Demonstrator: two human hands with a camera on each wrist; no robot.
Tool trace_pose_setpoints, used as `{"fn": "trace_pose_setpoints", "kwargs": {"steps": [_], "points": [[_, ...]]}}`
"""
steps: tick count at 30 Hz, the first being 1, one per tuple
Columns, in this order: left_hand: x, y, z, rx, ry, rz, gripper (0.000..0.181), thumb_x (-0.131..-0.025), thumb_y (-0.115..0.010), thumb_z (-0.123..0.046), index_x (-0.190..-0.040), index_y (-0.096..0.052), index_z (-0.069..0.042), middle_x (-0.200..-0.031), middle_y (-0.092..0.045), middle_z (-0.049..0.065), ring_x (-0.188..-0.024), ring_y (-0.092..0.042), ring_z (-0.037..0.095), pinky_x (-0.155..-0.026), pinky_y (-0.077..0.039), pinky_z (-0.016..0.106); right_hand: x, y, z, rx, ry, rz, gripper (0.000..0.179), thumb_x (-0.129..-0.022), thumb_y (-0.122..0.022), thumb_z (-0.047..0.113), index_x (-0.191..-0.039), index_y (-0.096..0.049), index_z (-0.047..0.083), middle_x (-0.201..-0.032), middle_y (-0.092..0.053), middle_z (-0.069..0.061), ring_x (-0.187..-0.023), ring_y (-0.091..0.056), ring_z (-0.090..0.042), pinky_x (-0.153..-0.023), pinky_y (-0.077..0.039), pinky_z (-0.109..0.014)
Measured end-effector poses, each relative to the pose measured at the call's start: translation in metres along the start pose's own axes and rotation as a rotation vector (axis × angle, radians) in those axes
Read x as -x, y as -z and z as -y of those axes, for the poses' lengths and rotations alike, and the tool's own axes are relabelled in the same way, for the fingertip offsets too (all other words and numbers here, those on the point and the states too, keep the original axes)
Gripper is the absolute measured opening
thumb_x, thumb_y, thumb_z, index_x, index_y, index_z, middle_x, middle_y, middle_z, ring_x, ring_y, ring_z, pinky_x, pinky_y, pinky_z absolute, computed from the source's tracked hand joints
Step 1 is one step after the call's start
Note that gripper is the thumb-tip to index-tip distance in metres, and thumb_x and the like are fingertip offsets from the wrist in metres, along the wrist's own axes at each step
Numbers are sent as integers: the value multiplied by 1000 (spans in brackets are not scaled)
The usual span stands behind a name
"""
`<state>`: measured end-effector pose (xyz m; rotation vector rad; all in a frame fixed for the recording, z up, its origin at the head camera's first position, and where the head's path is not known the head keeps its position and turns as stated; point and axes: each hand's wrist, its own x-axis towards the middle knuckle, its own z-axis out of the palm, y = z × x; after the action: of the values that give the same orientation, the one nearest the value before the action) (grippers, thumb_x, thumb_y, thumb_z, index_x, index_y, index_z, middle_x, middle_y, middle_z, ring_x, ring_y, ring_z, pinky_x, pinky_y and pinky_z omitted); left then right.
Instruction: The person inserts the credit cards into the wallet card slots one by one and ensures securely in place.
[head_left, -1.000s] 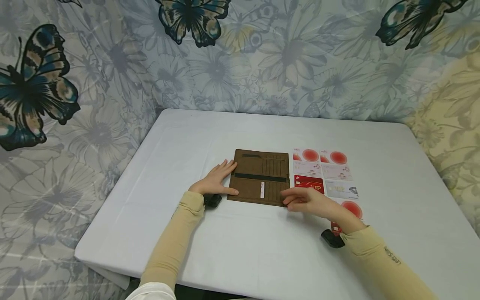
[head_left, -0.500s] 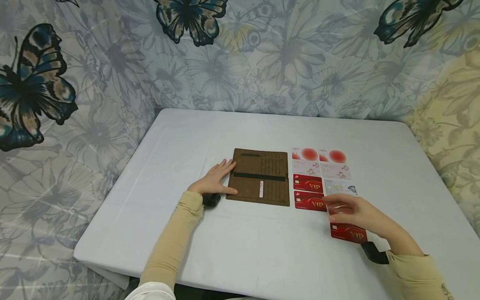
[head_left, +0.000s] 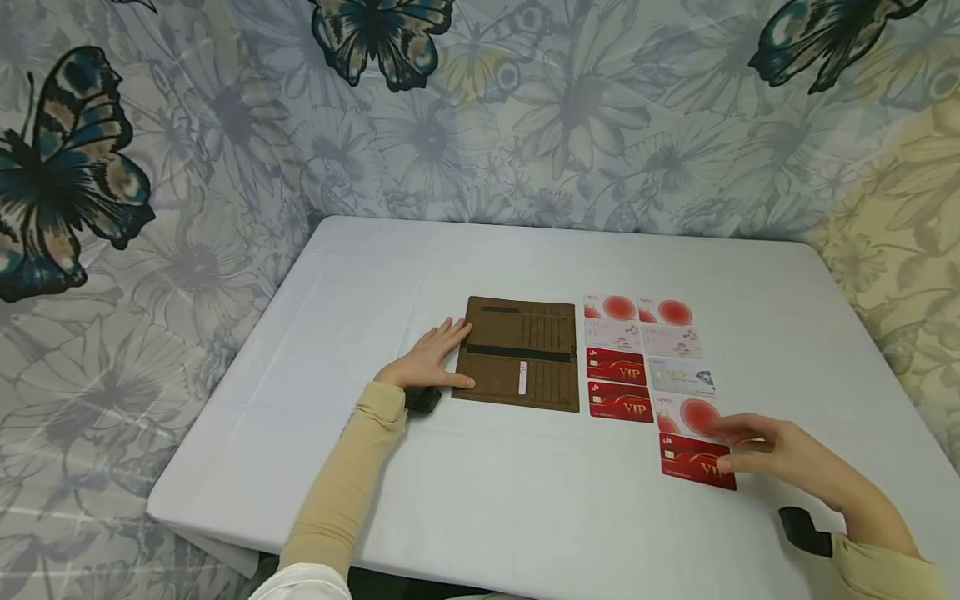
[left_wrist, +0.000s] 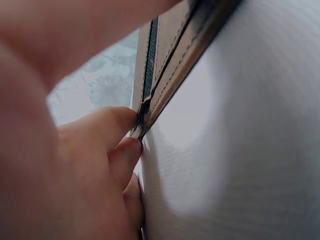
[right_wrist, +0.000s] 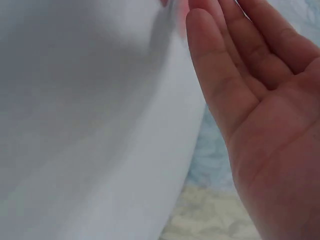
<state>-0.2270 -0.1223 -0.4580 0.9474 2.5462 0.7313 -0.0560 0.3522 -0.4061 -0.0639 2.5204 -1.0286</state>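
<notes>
A brown wallet (head_left: 495, 385) lies opened flat on the white table, a small white label on its lower half. My left hand (head_left: 427, 360) rests at its left edge with fingers spread; in the left wrist view, the fingertips (left_wrist: 131, 145) touch the wallet's edge (left_wrist: 172, 75). My right hand (head_left: 780, 454) is over the right end of a red VIP card (head_left: 693, 460), the lowest in the right column. Its fingers look nearly straight in the right wrist view, and contact with the card cannot be told. A white card with a red circle (head_left: 678, 412) lies just above.
Two columns of cards stand right of the wallet: two red VIP cards (head_left: 615, 366) in the left one, a silver VIP card (head_left: 682, 377) in the right, and pale pink cards (head_left: 613, 335) farther back. White cloth covers the table (head_left: 480, 500); patterned fabric (head_left: 480, 150) hangs behind.
My right hand has moved from the wallet's lower right corner rightward across the cards to the lowest red card, uncovering the red VIP cards. The left hand and the wallet have stayed put.
</notes>
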Motion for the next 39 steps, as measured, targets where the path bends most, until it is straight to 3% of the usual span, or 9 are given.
{"fn": "trace_pose_setpoints", "kwargs": {"steps": [10,17,24,28,39], "points": [[-1,-1,0,-8,7,-2,101,-80,-68,-46,-150,-6,-8,-154,0,8,-139,9,23,-110,4,40,10,-8,-18,40,-71,-53,62,-83,-70,32,-127,-49,-5,-121,-49,-27,-102,-51,-36,-72,-51,-35],[-1,-1,0,-7,7,-3,101,-80,-69,-46,-150,-7,-8,-154,0,8,-139,8,23,-110,3,40,10,-13,-21,78,-42,-81,63,-77,-76,30,-123,-53,-5,-118,-48,-22,-101,-48,-35,-75,-50,-36],[-1,-2,2,2,1,-6,101,-80,-69,-46,-150,-7,-7,-154,0,9,-139,9,24,-110,4,41,8,-20,-23,151,42,-147,60,-68,-83,24,-114,-56,-4,-106,-49,-13,-89,-45,-20,-70,-45,-19],[-1,-2,2,0,0,-10,101,-80,-69,-46,-150,-7,-7,-154,0,10,-139,8,24,-110,3,41,5,-23,-22,177,64,-168,61,-64,-85,21,-111,-56,-6,-97,-49,-9,-85,-43,-18,-68,-44,-19],[-1,-2,2,-6,-4,-13,101,-79,-69,-46,-150,-8,-7,-154,-1,10,-139,8,25,-110,3,41,5,-23,-18,175,43,-170,59,-64,-85,17,-106,-51,-5,-93,-50,-8,-85,-44,-19,-67,-44,-19]]}}
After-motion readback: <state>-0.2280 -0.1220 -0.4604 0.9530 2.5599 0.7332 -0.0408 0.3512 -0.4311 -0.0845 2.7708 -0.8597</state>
